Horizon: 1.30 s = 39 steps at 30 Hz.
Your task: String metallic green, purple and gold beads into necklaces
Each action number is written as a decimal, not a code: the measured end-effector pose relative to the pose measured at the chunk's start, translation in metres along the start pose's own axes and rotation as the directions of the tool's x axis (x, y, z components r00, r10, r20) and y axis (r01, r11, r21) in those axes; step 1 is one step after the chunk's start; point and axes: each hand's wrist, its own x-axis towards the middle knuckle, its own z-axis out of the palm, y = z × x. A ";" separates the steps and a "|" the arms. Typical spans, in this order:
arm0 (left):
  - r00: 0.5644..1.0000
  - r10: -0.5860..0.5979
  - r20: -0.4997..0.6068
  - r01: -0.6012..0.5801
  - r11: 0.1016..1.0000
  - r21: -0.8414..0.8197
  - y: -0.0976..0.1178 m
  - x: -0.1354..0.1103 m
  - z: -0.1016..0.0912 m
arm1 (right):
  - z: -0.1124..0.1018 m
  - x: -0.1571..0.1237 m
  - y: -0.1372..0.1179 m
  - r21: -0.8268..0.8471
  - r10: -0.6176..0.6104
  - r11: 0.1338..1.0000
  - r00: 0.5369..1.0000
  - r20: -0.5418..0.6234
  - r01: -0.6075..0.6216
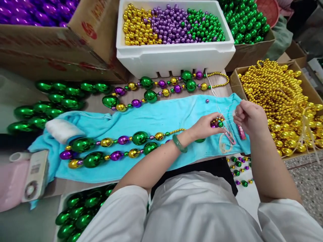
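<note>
My left hand (205,124), a green bangle on its wrist, is closed around a cluster of small gold, purple and green beads (217,123). Thin white string (228,120) runs from the beads toward my right hand (248,114), whose fingers are pinched on it. Both hands are above the right end of a turquoise towel (161,114). Just below them lie pink thread snips (229,137), a small pink-red item (241,132) and a loop of pale string (224,145). A bead strand (123,140) extends under my left forearm. One loose purple bead (207,101) lies on the towel.
Behind the towel lies another bead strand (150,96). A white foam box (176,53) holds sorted small beads. Cardboard boxes (101,43) of beads stand around. At left are large green beads (59,86), a thread spool (64,131) and a pink-and-white device (35,174).
</note>
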 end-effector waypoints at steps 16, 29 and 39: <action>0.895 -0.384 -0.227 0.385 0.922 -0.046 -0.008 -0.019 -0.028 | 0.024 0.073 0.020 0.105 0.063 0.992 0.992 0.111 -0.075; 0.753 -0.656 -0.051 0.603 0.719 -0.344 -0.019 -0.025 -0.048 | -0.024 0.115 -0.003 -0.767 -0.015 0.636 0.992 -0.125 -0.087; 0.744 -0.642 -0.187 0.610 0.766 -0.203 -0.025 -0.025 -0.050 | -0.067 0.007 0.034 -0.911 0.209 -0.211 0.894 -0.396 -0.354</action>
